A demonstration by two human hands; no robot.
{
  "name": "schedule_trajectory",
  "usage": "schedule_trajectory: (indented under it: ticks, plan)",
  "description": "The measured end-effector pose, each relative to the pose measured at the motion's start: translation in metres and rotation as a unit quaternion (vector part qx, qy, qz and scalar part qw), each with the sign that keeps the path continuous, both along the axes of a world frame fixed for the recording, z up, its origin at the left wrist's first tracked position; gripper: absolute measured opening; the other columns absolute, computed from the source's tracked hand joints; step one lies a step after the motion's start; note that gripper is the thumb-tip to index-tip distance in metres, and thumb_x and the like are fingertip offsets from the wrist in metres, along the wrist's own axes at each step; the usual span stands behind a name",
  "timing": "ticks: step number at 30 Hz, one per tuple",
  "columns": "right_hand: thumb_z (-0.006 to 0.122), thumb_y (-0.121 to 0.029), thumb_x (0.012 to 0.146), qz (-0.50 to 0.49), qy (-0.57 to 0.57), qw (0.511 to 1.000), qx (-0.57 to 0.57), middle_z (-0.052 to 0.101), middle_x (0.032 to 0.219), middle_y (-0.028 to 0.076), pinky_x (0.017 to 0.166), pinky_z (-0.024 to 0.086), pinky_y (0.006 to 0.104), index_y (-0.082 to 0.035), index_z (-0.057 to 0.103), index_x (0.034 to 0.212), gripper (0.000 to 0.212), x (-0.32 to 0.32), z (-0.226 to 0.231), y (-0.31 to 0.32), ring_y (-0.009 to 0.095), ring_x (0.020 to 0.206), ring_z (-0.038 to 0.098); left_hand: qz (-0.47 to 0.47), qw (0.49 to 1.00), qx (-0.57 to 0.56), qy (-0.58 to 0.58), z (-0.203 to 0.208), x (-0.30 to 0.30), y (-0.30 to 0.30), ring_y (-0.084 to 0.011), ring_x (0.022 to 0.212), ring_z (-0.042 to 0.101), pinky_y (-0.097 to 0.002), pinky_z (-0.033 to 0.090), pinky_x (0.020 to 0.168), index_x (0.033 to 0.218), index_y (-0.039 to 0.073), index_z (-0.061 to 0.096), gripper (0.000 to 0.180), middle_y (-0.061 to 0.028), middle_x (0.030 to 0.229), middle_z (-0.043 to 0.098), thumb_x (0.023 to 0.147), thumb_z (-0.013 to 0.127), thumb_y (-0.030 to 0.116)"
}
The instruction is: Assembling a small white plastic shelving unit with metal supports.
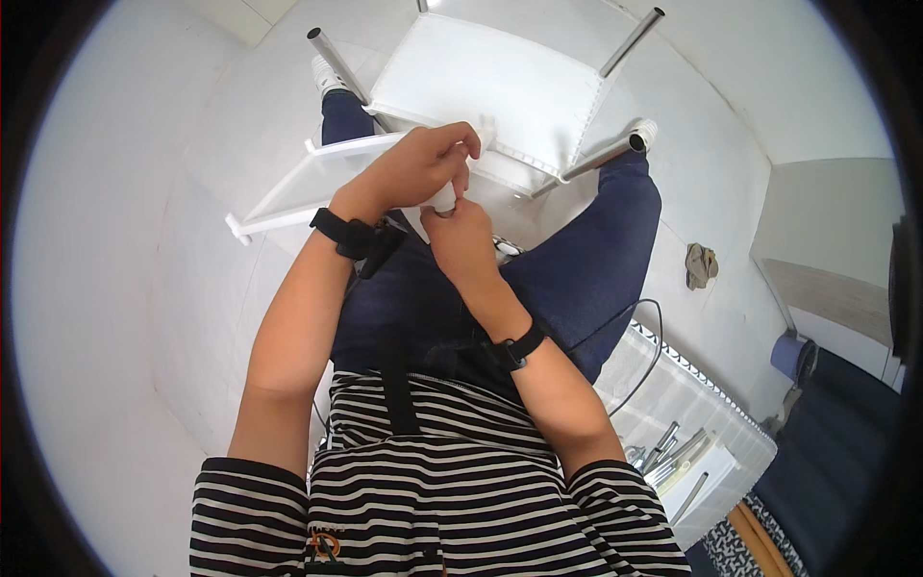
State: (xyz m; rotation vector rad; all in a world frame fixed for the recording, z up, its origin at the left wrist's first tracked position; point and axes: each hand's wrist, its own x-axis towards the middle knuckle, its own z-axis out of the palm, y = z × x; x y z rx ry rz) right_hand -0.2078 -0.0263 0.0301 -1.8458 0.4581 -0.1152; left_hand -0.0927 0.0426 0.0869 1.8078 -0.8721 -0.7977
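My left hand [423,168] and my right hand [463,240] meet between my knees. Between them a small white plastic piece [443,200] shows, mostly covered by fingers. My right hand is closed round its lower end, and the left hand's bent fingers close over it from above. Under the left wrist lies a white plastic frame panel [288,199], tilted to the left. Just beyond the hands stands a white shelf panel [490,82] with a toothed edge. Metal tubes stick out at its corners, such as the left tube [338,65] and the right tube [633,41].
Right of my lap a translucent white shelf tray [639,385] carries several metal tubes [670,452] and loose parts. A crumpled brown cloth [701,266] lies on the floor. A thin black cable [660,332] loops beside my right thigh. A dark blue seat [817,462] stands farther right.
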Motion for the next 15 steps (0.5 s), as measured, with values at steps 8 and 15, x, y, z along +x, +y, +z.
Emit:
schedule_trajectory:
  ticks: [8, 15]
  plan:
    - [0.067, -0.025, 0.081, 0.078, 0.1, 0.989, 0.074, 0.061, 0.064, 0.02, 0.053, 0.046, 0.0408, 0.006, 0.059, 0.081, 0.032, -0.016, -0.002, -0.018, 0.035, 0.056, 0.06, -0.005, 0.994, 0.075, -0.076, 0.007, -0.019, 0.009, -0.0172, 0.086, 0.061, -0.0308, 0.048, 0.077, 0.106, 0.003, 0.055, 0.023, -0.0076, 0.087, 0.065, 0.093, 0.055, 0.021]
    - [0.071, -0.025, 0.082, 0.112, 0.078, 0.939, 0.316, 0.055, 0.059, 0.002, 0.043, 0.037, 0.0243, -0.001, 0.057, 0.082, 0.028, -0.016, -0.006, -0.019, 0.008, 0.047, 0.049, 0.023, 0.974, 0.056, -0.216, -0.013, -0.025, 0.079, -0.0279, 0.101, 0.057, -0.0346, 0.047, 0.082, 0.109, 0.006, 0.058, 0.038, -0.0113, 0.106, 0.06, 0.078, 0.073, 0.022]
